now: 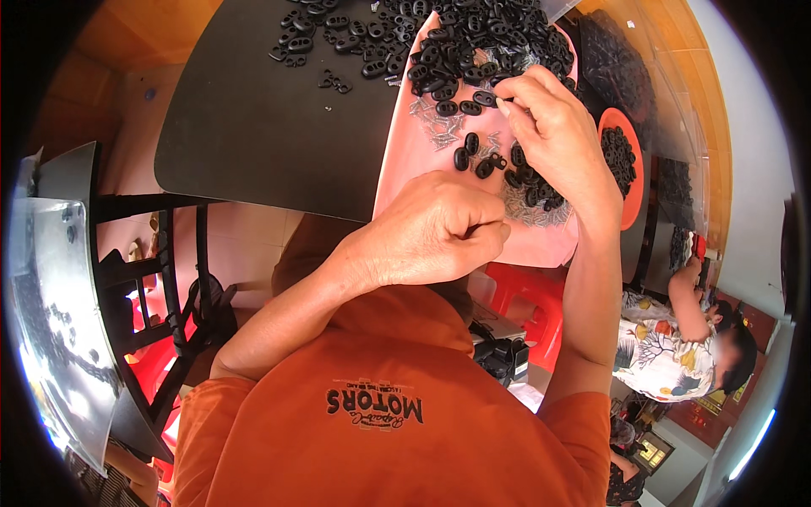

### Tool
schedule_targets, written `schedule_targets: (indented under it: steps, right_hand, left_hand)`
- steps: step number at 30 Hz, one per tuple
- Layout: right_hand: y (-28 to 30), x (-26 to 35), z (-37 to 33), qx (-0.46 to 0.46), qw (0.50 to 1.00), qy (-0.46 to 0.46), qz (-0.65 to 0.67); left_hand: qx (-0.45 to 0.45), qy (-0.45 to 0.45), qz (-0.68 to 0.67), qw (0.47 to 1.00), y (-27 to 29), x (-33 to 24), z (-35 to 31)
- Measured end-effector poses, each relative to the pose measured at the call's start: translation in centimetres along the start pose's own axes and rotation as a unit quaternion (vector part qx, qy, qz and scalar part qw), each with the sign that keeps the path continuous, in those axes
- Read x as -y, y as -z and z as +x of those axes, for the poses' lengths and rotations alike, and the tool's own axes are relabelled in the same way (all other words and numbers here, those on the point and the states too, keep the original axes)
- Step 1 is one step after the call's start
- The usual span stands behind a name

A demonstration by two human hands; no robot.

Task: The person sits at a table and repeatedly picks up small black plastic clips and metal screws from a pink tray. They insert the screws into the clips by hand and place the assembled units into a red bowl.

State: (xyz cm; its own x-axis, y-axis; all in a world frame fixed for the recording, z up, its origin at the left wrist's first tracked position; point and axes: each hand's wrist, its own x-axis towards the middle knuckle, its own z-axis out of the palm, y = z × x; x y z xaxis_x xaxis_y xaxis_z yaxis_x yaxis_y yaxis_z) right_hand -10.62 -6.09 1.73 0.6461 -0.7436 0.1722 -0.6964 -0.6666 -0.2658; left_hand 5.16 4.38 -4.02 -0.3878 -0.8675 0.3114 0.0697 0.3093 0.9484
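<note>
My right hand (553, 127) is over the pink tray (395, 160), its thumb and forefinger pinched at one end of a black oval two-hole cord lock (485, 99). Lower and to the left, my left hand (439, 224) is curled closed above the tray's near edge; whatever is inside its fingers is hidden. Several loose cord locks (461, 159) lie between the hands. Small metal springs (439, 127) are scattered on the tray, with more springs (528, 208) and black pieces under my right wrist. A large heap of black cord locks (498, 29) fills the tray's far end.
The dark table (270, 127) extends left, with more black parts (338, 34) spread at its far side. Right of my wrist stands an orange bowl (634, 215) of small black pieces. A red stool (541, 308) is below the tray. Another person (676, 346) sits at the right.
</note>
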Motion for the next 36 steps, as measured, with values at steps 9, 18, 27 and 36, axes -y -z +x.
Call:
schedule_targets:
  steps: [9,18,27,36]
  right_hand:
    - [-0.3,-1.5,0.0,-0.007,1.000,0.011,-0.006]
    - [-0.6,-1.5,-0.2,0.006,1.000,0.019,0.012]
    - [-0.1,-2.2,-0.3,-0.035,0.998,0.036,-0.024]
    - [0.1,-2.7,-1.1,-0.022,0.999,-0.001,-0.025]
  left_hand:
    - [-0.001,0.007,0.000,1.000,-0.5,0.1,1.2]
    - [-0.012,0.016,-0.005,1.000,-0.9,0.3,1.6]
    - [-0.016,-0.006,0.010,1.000,-1.0,-0.1,2.0]
    - [-0.026,0.012,0.016,0.999,-1.6,0.0,1.9]
